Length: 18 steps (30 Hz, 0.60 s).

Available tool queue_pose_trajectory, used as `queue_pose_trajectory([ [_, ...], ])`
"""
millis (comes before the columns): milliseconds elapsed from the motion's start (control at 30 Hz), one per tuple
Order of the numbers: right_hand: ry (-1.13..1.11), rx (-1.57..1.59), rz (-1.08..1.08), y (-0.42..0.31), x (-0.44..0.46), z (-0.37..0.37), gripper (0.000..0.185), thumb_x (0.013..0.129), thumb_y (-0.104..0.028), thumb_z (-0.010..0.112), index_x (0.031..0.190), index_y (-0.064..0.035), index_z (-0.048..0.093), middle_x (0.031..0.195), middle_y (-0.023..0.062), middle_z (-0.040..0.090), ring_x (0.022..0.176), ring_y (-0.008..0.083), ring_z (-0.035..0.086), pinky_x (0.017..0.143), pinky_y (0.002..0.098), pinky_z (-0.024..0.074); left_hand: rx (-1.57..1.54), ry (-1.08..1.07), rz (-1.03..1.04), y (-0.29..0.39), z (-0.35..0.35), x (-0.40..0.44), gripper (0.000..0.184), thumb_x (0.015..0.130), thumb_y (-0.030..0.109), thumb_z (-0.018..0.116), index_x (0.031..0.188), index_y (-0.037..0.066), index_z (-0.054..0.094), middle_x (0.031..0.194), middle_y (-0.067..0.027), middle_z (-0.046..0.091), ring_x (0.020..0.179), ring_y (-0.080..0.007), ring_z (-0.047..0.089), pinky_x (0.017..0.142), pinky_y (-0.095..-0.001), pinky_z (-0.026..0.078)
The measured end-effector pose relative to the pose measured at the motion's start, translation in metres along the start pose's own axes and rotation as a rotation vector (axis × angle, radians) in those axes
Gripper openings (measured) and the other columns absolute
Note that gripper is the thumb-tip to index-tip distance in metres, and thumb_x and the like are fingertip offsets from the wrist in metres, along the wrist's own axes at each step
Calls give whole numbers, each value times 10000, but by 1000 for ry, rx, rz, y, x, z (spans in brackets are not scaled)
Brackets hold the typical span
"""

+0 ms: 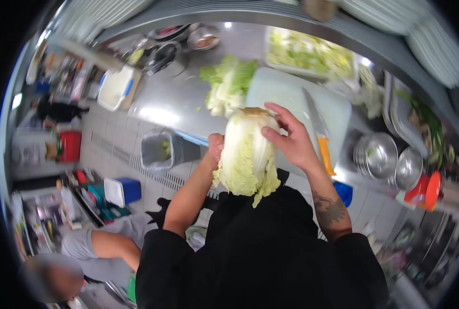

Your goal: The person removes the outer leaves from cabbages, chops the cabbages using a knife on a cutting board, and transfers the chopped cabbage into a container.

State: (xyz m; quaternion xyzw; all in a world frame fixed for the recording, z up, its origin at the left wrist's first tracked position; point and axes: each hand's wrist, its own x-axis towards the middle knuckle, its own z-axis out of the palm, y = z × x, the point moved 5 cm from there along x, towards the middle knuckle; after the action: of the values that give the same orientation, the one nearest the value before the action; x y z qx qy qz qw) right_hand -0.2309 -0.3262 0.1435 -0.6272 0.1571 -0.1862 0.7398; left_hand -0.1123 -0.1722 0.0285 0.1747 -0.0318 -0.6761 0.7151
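Observation:
A pale napa cabbage is held up in front of my body, its cut stem end toward the counter and its leafy end toward me. My left hand is closed against its left side, the fingers partly hidden behind it. My right hand grips the other side near the stem, thumb on the leaves. Beyond the cabbage are loose green-white leaves on the steel counter. A kitchen knife with a yellow handle lies on the white cutting board, its handle past the board's near edge.
A tub of cut leaves stands behind the board. Metal bowls are at the right. A lined bin stands below the counter at left. Another person is close at my lower left. A shelf with plates overhangs the counter.

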Motion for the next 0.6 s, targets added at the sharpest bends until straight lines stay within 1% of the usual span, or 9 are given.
queue_pose_trajectory([
  [67, -222, -36, 48, 16, 22, 16, 400, 927, -29, 619, 1321, -45, 550, 1149, 59, 657, 1016, 127, 599, 880, 297, 496, -28, 20, 15, 15, -15, -23, 876, 652, 275, 595, 1424, -87, 395, 1357, -263, 538, 1217, -446, 543, 1113, -520, 362],
  [167, -416, 149, 238, 35, 48, 49, 414, 904, -3, 635, 1307, -58, 558, 1082, 31, 671, 964, 97, 601, 852, 252, 479, -83, 51, 51, 26, -16, -61, 883, 662, 295, 617, 1433, -70, 386, 1358, -266, 534, 1214, -462, 538, 1105, -541, 360],
  [200, -443, 162, 324, 37, 56, 59, 398, 887, 15, 635, 1275, -54, 571, 1047, 24, 675, 904, 77, 597, 798, 207, 460, -83, 45, 64, 30, -9, -70, 885, 662, 299, 622, 1437, -57, 386, 1357, -267, 534, 1210, -469, 537, 1102, -551, 359],
  [300, -539, 56, 257, 33, 73, 109, 356, 854, 24, 649, 1201, -42, 609, 872, -31, 621, 763, 39, 514, 713, 223, 422, -66, 12, 104, 52, 7, -97, 892, 661, 312, 639, 1450, -20, 385, 1352, -270, 534, 1201, -493, 533, 1092, -580, 357],
  [400, -597, 49, 351, 36, 90, 165, 358, 835, 25, 654, 1184, -39, 612, 867, -29, 625, 779, 43, 525, 718, 222, 432, -64, -24, 132, 81, 5, -132, 901, 660, 324, 655, 1463, 18, 384, 1347, -273, 534, 1191, -517, 529, 1083, -609, 355],
  [433, -654, 5, 313, 38, 99, 187, 359, 830, 23, 660, 1181, -37, 612, 870, -27, 628, 783, 46, 531, 726, 221, 437, -67, -38, 136, 93, -2, -147, 904, 659, 328, 660, 1467, 30, 384, 1345, -274, 534, 1188, -525, 528, 1079, -619, 354],
  [500, -774, -74, 243, 52, 115, 238, 363, 819, 17, 671, 1174, -32, 611, 877, -22, 633, 791, 52, 542, 743, 220, 446, -104, -90, 119, 111, -29, -185, 889, 654, 328, 659, 1462, 63, 399, 1329, -273, 539, 1158, -555, 528, 1034, -640, 388],
  [533, -830, -57, 281, 64, 123, 265, 368, 800, 20, 689, 1157, -15, 610, 900, -5, 639, 815, 61, 568, 770, 225, 462, -117, -114, 110, 125, -41, -205, 882, 651, 328, 659, 1459, 79, 406, 1321, -273, 542, 1143, -570, 528, 1011, -651, 406],
  [600, -849, -38, 281, 89, 132, 326, 348, 795, 31, 688, 1133, -3, 613, 917, 6, 645, 825, 63, 578, 769, 229, 470, -208, -61, 192, 145, -68, -247, 913, 615, 366, 659, 1449, 87, 414, 1237, -278, 572, 1039, -580, 561, 917, -645, 465],
])
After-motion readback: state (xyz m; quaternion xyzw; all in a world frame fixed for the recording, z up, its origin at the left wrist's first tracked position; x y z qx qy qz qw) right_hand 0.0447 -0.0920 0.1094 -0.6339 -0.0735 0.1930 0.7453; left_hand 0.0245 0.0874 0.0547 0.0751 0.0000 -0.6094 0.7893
